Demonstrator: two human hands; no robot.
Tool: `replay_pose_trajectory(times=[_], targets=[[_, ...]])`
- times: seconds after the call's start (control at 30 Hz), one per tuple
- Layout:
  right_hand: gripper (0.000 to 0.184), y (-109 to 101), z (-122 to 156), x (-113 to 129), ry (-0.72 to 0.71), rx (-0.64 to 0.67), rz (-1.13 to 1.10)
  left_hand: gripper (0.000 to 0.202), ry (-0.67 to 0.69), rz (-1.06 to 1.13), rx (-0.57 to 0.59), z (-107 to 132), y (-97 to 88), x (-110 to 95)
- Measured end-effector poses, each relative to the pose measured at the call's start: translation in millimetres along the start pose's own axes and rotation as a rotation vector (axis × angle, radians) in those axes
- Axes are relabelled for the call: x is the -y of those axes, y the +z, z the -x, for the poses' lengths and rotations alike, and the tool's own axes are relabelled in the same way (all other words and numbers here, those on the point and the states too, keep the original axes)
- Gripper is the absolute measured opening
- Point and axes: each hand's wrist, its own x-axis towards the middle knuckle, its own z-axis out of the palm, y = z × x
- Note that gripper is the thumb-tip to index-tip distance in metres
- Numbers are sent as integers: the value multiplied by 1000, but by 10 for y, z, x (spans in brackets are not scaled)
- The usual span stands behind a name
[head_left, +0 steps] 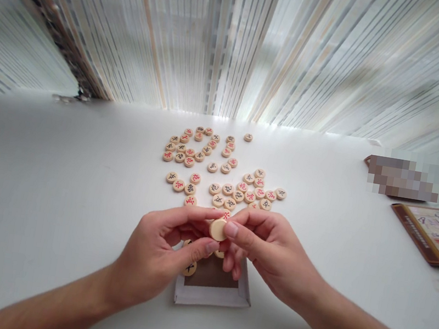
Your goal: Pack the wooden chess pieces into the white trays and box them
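Observation:
A round wooden Chinese chess piece (217, 230), its blank face toward me, is held above the box between my hands. My right hand (273, 245) pinches it with thumb and fingers from the right. Around its left side curl the thumb and index finger of my left hand (158, 246), closed on the same piece. Below is a shallow box (213, 298) with a white rim and brown bottom. Inside lies a piece with a black character (189, 268); others are partly hidden by my fingers.
Many chess pieces with red or black characters (227, 190) lie beyond my hands, some in a ring-like cluster (190, 152). At the right lies a brown-edged box or lid (435, 235), with a blurred-out item (404, 180) behind. A striped string curtain (237, 50) hangs behind the white table (75, 180).

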Motion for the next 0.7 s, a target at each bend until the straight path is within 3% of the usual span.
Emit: replay_pose_trajectory(times=[0.2,0.47,0.57,0.7], targets=[[37,48,26,-5,48,-23,29,36,51,-95,7,6,-23,31],[36,91,61,26,46,-99,149,39,390,-482,35,19,-22,18],[35,94,67,40,47,-87,147,41,395,-470,60,13,-5,-3],[34,77,66,35,26,-36,126,40,305,-377,77,9,-2,-30]])
